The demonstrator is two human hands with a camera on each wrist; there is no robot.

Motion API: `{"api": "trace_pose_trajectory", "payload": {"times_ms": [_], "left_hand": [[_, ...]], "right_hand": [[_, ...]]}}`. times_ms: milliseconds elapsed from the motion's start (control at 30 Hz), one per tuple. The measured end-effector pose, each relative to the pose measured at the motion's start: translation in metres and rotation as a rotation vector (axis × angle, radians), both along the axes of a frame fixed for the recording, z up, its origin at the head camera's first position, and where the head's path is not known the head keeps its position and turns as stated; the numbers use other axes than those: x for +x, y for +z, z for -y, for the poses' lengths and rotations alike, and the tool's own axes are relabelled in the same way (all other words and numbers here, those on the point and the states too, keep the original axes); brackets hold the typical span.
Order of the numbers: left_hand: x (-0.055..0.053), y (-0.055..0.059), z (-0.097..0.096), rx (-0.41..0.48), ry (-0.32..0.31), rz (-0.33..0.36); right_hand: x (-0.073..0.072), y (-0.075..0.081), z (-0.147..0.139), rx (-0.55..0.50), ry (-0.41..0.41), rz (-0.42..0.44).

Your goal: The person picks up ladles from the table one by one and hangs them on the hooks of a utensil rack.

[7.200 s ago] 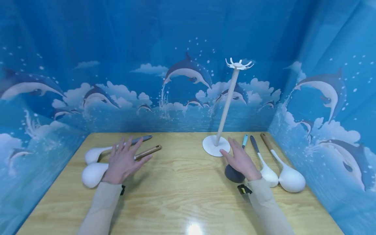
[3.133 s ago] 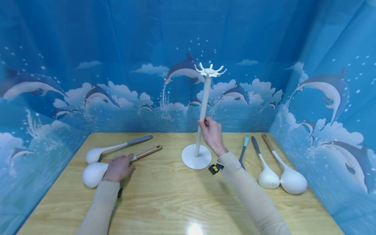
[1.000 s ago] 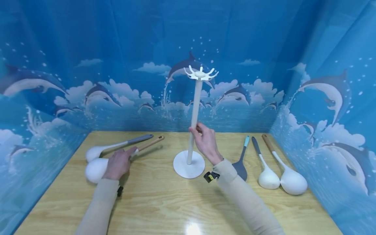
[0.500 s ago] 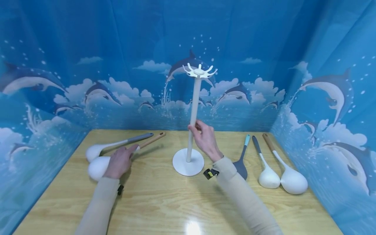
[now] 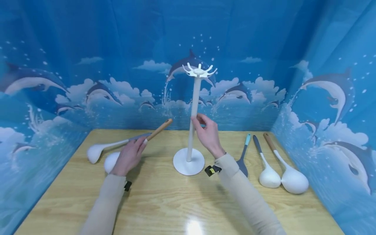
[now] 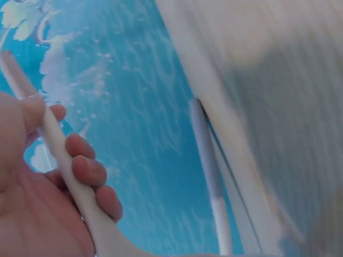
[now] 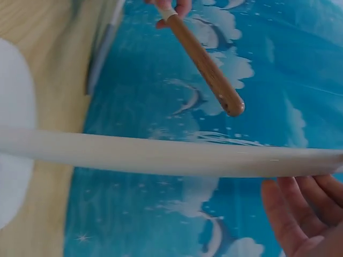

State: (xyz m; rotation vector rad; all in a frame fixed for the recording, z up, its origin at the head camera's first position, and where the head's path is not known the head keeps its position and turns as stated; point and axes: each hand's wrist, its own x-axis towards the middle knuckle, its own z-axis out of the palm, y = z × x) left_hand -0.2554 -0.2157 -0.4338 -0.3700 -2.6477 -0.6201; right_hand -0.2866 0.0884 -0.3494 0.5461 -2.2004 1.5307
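My left hand (image 5: 129,156) grips the white neck of a ladle with a wooden handle (image 5: 159,129), tilted so the handle points up to the right. Its white bowl (image 5: 110,162) is partly hidden behind the hand. In the left wrist view, several fingers (image 6: 88,170) curl round the white shaft (image 6: 58,140). My right hand (image 5: 207,135) holds the pole of a white utensil stand (image 5: 195,98), thumb and fingers about it. The stand is upright on its round base (image 5: 182,164), with several bare hooks (image 5: 199,71) on top.
Behind my left hand lies a grey-handled white ladle (image 5: 101,149). To the right lie a dark turner-like utensil with a teal-tipped handle (image 5: 242,160), a dark-handled white ladle (image 5: 268,176) and a wooden-handled one (image 5: 293,179). A dolphin-print curtain (image 5: 141,42) surrounds the table (image 5: 164,209).
Earlier, my right hand shifted the stand leftward and nearer. My left hand has taken hold of the wooden-handled ladle and raised it rightward; its handle end is now higher. My right hand sits slightly higher on the pole.
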Motion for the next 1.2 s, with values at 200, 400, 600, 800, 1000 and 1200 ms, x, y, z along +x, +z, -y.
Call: {"api": "trace_pose_trajectory", "payload": {"times_ms": [200, 400, 600, 800, 1000, 1200], "left_hand": [[-0.006, 0.012, -0.017, 0.087, -0.04, -0.024], [-0.01, 0.025, -0.029, 0.187, -0.126, 0.011], [-0.007, 0.031, -0.036, 0.244, -0.131, 0.057], [-0.01, 0.036, -0.042, 0.331, -0.133, 0.103], [-0.014, 0.051, -0.049, 0.367, -0.117, 0.034], [-0.017, 0.061, -0.056, 0.393, -0.106, -0.026]], "right_hand": [[-0.001, 0.033, -0.006, -0.182, 0.012, -0.162], [0.006, 0.085, -0.013, -0.279, -0.04, -0.325], [-0.002, 0.113, -0.015, -0.249, -0.072, -0.407], [-0.01, 0.127, -0.013, -0.106, -0.08, -0.548], [-0.016, 0.142, -0.016, 0.029, -0.075, -0.621], [-0.015, 0.147, -0.019, 0.149, -0.063, -0.482]]}}
